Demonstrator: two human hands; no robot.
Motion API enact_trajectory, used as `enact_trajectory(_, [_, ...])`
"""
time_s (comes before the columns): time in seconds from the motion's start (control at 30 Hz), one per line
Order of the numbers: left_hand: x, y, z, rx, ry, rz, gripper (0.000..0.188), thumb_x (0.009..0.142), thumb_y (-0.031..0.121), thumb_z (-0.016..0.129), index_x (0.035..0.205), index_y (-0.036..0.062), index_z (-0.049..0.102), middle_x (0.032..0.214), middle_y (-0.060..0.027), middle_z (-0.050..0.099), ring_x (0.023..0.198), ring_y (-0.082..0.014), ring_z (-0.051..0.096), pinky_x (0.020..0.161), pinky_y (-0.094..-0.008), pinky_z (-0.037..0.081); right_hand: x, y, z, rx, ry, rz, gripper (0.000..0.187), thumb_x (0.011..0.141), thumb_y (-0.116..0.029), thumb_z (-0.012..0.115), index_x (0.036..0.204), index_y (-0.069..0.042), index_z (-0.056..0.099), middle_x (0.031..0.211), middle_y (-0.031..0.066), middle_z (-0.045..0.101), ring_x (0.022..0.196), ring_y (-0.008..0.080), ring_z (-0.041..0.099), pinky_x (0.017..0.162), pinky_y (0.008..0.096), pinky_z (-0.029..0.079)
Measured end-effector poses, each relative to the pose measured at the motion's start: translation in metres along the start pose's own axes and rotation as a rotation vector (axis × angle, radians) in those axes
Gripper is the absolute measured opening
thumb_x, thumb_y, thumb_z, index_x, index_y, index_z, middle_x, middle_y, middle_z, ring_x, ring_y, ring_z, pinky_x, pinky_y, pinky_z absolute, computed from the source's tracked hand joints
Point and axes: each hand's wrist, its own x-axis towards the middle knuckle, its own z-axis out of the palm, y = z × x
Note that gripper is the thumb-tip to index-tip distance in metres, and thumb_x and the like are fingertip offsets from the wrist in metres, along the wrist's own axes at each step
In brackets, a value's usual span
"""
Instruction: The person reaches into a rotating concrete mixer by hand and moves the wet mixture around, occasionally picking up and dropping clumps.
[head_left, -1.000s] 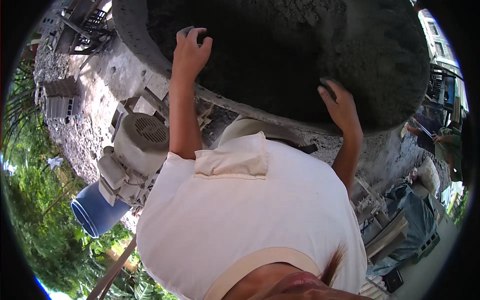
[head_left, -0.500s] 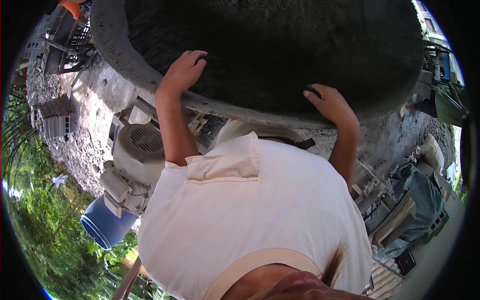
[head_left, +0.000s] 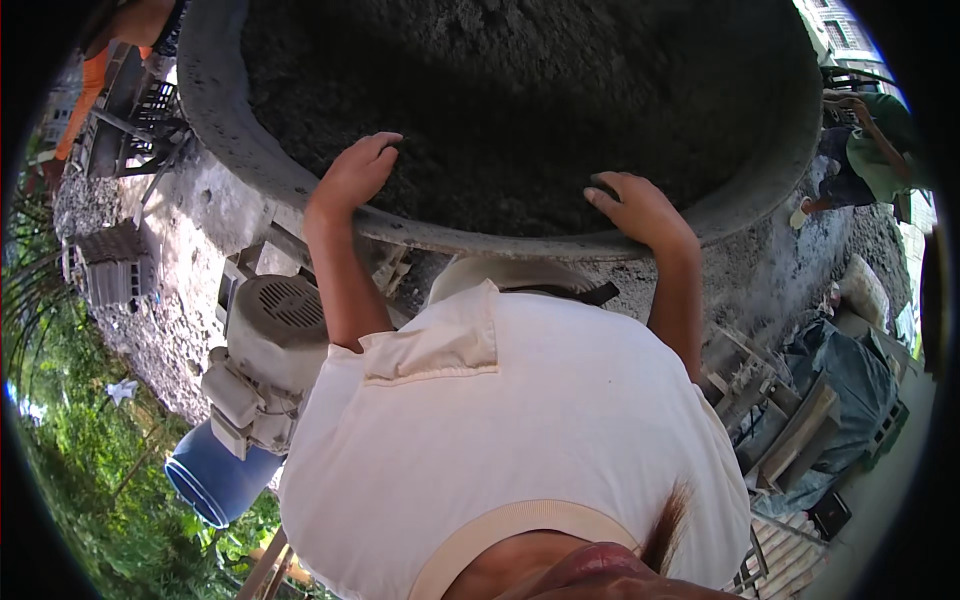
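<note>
A large round mixing pan (head_left: 225,110) fills the far middle, its thick rim caked in grey. Dark grey crumbly material (head_left: 470,100), like a cement mix, lies inside it, much of it in shadow. My left hand (head_left: 352,178) rests at the near left of the rim, fingers stretched inward and the thumb a little apart. At the near right of the rim, my right hand (head_left: 640,208) reaches over the edge with a gap between thumb and fingers. Neither hand holds anything that I can see.
Beside my left arm stands a dusty motor (head_left: 280,315), with a blue barrel (head_left: 220,470) behind it. Hollow blocks (head_left: 112,265) lie at far left. A tarp-covered pile (head_left: 845,390) sits at right. Another person in green (head_left: 885,150) is at far right; orange clothing (head_left: 85,105) shows at far left.
My hands stay at the rim; in the picture the left sits slightly lower and the right slightly farther left. The person in green and the orange-clad one have come further into view.
</note>
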Motion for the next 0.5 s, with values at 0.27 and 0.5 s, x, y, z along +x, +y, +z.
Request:
enact_trajectory(0.27, [0.003, -0.008, 0.003, -0.018, 0.028, 0.005, 0.038, 0.092, 0.022, 0.045, 0.124, 0.0078, 0.057, 0.125, -0.0126, 0.058, 0.118, -0.0253, 0.053, 0.099, -0.0332, 0.039, -0.004, -0.011, -0.006, 0.003, -0.048, 0.045, 0.049, 0.092, -0.038, 0.054, 0.123, 0.0, 0.056, 0.122, 0.0204, 0.058, 0.115, 0.0338, 0.054, 0.097, 0.0423, 0.043])
enact_trajectory(0.5, [0.004, -0.004, 0.004, -0.008, 0.02, 0.023, 0.038, 0.091, 0.023, 0.045, 0.123, 0.0069, 0.057, 0.122, -0.014, 0.059, 0.116, -0.0265, 0.054, 0.098, -0.0332, 0.04, -0.004, -0.008, -0.004, -0.022, -0.031, 0.038, 0.049, 0.093, -0.037, 0.054, 0.125, 0.0, 0.055, 0.124, 0.0206, 0.057, 0.117, 0.0343, 0.053, 0.097, 0.0423, 0.043])
